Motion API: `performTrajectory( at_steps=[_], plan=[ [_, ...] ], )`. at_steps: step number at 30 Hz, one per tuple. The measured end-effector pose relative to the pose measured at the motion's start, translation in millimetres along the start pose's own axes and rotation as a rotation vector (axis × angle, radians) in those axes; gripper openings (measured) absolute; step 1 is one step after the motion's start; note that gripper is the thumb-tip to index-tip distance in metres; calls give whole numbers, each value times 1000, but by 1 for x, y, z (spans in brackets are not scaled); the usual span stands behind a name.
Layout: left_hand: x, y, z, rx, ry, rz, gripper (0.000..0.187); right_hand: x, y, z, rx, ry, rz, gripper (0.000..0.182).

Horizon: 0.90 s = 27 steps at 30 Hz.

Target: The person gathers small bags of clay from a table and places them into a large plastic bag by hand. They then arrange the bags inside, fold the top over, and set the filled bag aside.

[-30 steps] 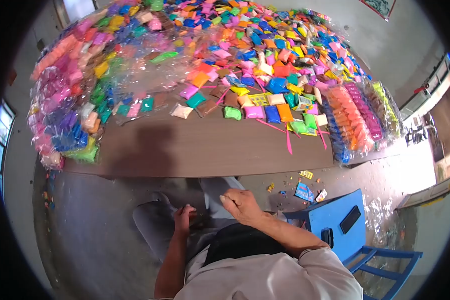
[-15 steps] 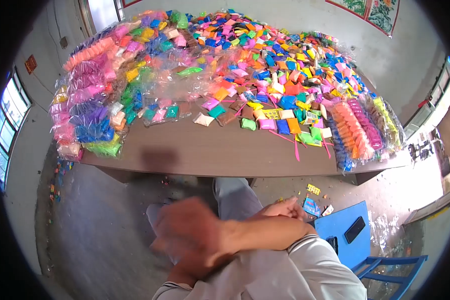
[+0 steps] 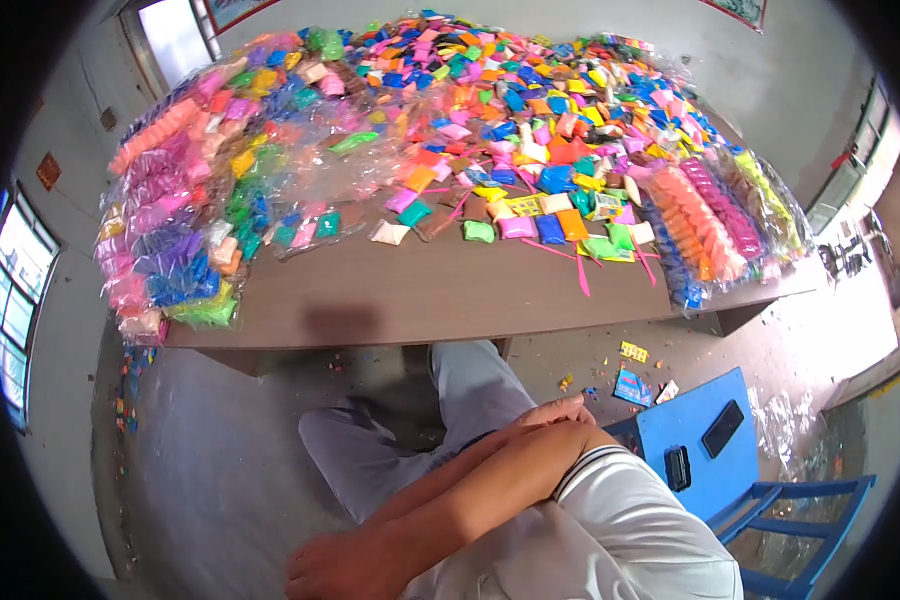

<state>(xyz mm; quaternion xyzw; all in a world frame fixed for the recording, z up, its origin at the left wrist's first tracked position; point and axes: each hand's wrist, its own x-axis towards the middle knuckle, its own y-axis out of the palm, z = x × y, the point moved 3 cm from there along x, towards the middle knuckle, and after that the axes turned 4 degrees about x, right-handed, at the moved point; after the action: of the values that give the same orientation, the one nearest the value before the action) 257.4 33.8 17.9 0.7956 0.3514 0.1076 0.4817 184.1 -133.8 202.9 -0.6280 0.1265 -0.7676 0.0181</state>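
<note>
My forearms are crossed in front of my body, above my lap. My left hand (image 3: 555, 411) lies beside my right elbow, its visible fingers stretched out and holding nothing. Down at the lower left, my right hand (image 3: 342, 566) rests by my left elbow, with its fingers mostly hidden. Both hands are apart from the brown table (image 3: 450, 300). Across the table's back lies a large heap of small coloured packets (image 3: 560, 120). Long clear bags of packets (image 3: 175, 215) are stacked on the left, and more long bags (image 3: 695, 220) lie at the right edge.
On my right stands a blue stool (image 3: 705, 425) with a black phone (image 3: 723, 428) and a small black case (image 3: 678, 467) on it. A blue chair frame (image 3: 820, 530) is behind it. Scraps and a blue packet (image 3: 631, 386) lie on the floor. Pink strips (image 3: 582, 275) lie near the table's front.
My right hand, blurred before over my lap, has moved down and left toward my left elbow. My left hand has shifted slightly beside the right elbow. The view has tilted a little.
</note>
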Motion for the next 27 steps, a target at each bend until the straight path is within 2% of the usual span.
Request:
performTrajectory(
  at_steps=[5,11,27],
  plan=[
    [7,0,9,15,-12,-21,42,-1,-40,14,-138,80,40,14],
    [12,0,14,37,-16,-44,42,14,-75,34,-155,77,-32,14],
    [22,-11,22,69,-10,-90,40,-2,-49,19,-89,127,-43,18]
  ],
)
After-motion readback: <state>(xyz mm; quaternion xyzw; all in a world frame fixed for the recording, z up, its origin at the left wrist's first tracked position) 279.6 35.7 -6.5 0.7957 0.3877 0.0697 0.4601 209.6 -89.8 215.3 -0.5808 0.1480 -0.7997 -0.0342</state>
